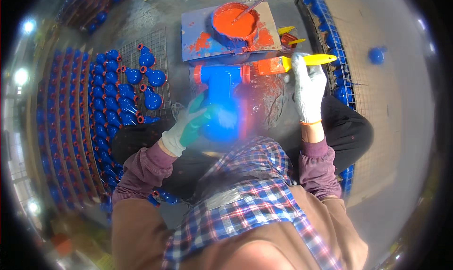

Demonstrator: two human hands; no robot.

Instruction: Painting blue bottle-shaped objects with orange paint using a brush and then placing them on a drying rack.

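My left hand (189,124), in a white glove with a green palm, is closed around the side of a blue T-shaped fitting (221,83). Red threaded ends point left and right from its top, and its rounded lower part looks blurred. A white glove covers my right hand (309,88), which grips a paintbrush (322,59) by its yellow handle. The brush lies nearly level, its orange-red bristles turned left toward the fitting's right end, with a small gap visible between them.
Beyond the fitting, a pot (230,42) of orange-red paint with a stick in it stands on a paint-splashed board (194,28). Several blue bulb-shaped parts (153,100) with red ends lie on a wire rack (163,38) at left. More blue parts line a mesh rack (348,79) at right.
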